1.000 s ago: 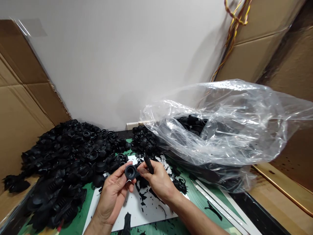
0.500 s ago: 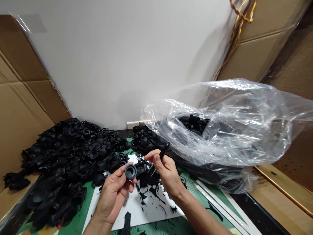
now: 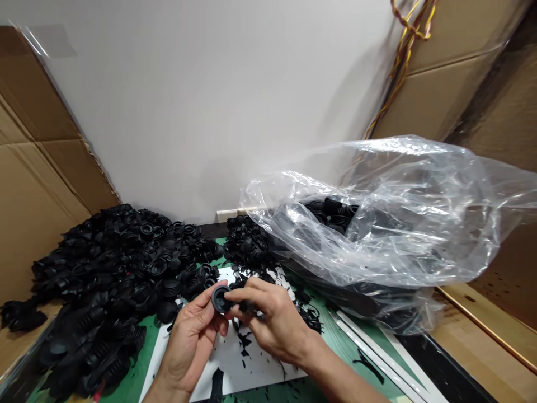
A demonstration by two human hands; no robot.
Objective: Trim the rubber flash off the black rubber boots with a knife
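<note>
My left hand (image 3: 188, 330) pinches a round black rubber bellows part (image 3: 218, 299) by its rim, its open ring end turned up toward me. Over its right side, my right hand (image 3: 272, 316) is curled with the index fingertip touching the inside of the ring. Dark tweezers (image 3: 250, 309) are tucked in the right hand, blurred and mostly covered by the fingers. Beneath both hands lies a white sheet (image 3: 260, 369) strewn with thin black rubber scraps (image 3: 244, 341).
A large heap of black rubber parts (image 3: 113, 252) spreads on the left, with a smaller pile (image 3: 247, 240) behind the hands. At right, a clear plastic bag (image 3: 398, 224) holds more. White strips (image 3: 377, 352) lie on the green mat (image 3: 335, 341). Cardboard (image 3: 37, 129) flanks both sides.
My right hand has moved left and down from beside the rubber part onto its ring, and the tweezers have turned out of clear view. My left hand stays nearly still, holding the part.
</note>
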